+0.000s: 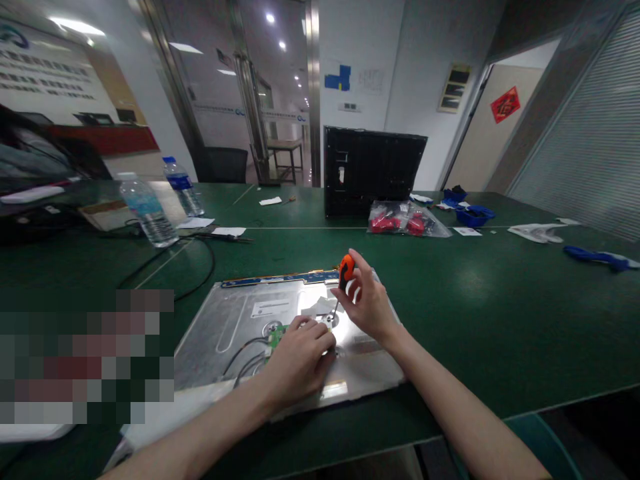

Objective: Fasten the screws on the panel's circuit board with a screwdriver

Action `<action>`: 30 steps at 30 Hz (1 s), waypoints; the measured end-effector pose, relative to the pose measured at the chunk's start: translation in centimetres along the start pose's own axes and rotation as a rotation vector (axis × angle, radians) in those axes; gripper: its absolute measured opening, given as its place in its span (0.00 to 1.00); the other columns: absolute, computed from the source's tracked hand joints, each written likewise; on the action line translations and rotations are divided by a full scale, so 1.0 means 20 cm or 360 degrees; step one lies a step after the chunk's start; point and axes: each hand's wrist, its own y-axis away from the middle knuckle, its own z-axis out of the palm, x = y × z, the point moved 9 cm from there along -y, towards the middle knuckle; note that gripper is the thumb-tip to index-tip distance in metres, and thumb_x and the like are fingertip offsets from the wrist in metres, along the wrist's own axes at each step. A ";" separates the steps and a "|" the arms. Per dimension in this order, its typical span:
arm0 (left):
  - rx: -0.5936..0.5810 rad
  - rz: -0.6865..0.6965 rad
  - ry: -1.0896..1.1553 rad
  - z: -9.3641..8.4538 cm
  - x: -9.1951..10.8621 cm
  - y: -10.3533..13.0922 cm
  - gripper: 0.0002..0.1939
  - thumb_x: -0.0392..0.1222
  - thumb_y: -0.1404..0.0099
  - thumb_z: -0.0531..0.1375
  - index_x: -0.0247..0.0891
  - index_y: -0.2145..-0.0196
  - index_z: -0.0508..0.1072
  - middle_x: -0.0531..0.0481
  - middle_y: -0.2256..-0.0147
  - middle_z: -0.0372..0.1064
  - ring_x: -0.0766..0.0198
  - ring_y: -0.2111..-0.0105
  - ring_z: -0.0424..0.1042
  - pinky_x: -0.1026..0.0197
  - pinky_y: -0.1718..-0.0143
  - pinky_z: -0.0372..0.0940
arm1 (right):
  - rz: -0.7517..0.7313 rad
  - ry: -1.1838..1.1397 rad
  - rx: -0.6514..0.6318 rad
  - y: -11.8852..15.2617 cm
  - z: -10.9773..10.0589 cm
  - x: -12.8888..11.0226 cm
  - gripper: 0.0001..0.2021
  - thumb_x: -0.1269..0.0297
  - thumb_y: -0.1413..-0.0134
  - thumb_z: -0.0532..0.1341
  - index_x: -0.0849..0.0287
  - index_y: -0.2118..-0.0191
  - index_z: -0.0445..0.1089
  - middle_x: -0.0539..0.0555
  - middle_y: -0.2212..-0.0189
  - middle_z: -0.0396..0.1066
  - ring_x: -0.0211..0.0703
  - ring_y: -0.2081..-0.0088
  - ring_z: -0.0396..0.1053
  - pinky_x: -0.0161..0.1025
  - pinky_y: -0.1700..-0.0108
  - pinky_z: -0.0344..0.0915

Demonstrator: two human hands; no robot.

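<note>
My right hand grips an orange and black screwdriver by its handle, shaft pointing down. Its tip touches down around a round metal fitting on a silvery flat display panel. Close to the tip, my left hand has its fingers bent over a small green circuit board and hides most of it. Dark cables run from the board toward the lower left. Along the panel's far edge lies a narrow blue circuit strip. A paper label is stuck on the metal.
Two water bottles and a black cable are at the left of the green table. Behind the panel stand a black monitor housing and a plastic bag with red items. Blue baskets sit farther right.
</note>
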 end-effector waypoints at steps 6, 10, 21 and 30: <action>0.0032 0.0008 0.0021 -0.03 0.02 0.01 0.06 0.34 0.37 0.53 0.37 0.70 0.69 0.48 0.69 0.70 0.59 0.67 0.67 0.51 0.55 0.57 | -0.0044 -0.0133 0.0013 0.03 -0.06 -0.05 0.33 0.66 0.42 0.58 0.53 0.34 0.43 0.45 0.73 0.67 0.31 0.81 0.62 0.29 0.80 0.60; 0.0008 -0.0007 0.0050 -0.03 0.02 0.01 0.04 0.36 0.39 0.55 0.37 0.70 0.69 0.48 0.68 0.70 0.59 0.67 0.67 0.50 0.54 0.56 | -0.0034 -0.0144 0.0085 0.07 -0.12 -0.07 0.32 0.67 0.43 0.59 0.54 0.36 0.46 0.43 0.76 0.63 0.31 0.82 0.60 0.28 0.80 0.59; 0.0011 -0.0001 0.0048 -0.02 0.01 0.00 0.05 0.34 0.39 0.54 0.37 0.70 0.69 0.48 0.68 0.70 0.59 0.68 0.66 0.50 0.56 0.57 | -0.0173 -0.0160 0.0091 0.09 -0.11 -0.18 0.29 0.70 0.45 0.57 0.57 0.38 0.50 0.43 0.79 0.61 0.31 0.82 0.58 0.28 0.80 0.57; 0.0043 0.0009 0.0069 0.00 -0.01 0.01 0.07 0.31 0.39 0.53 0.38 0.70 0.70 0.49 0.69 0.70 0.60 0.68 0.66 0.51 0.56 0.56 | -0.0173 -0.0200 0.0124 0.09 -0.12 -0.19 0.29 0.70 0.44 0.57 0.56 0.38 0.49 0.42 0.79 0.59 0.31 0.82 0.57 0.28 0.81 0.57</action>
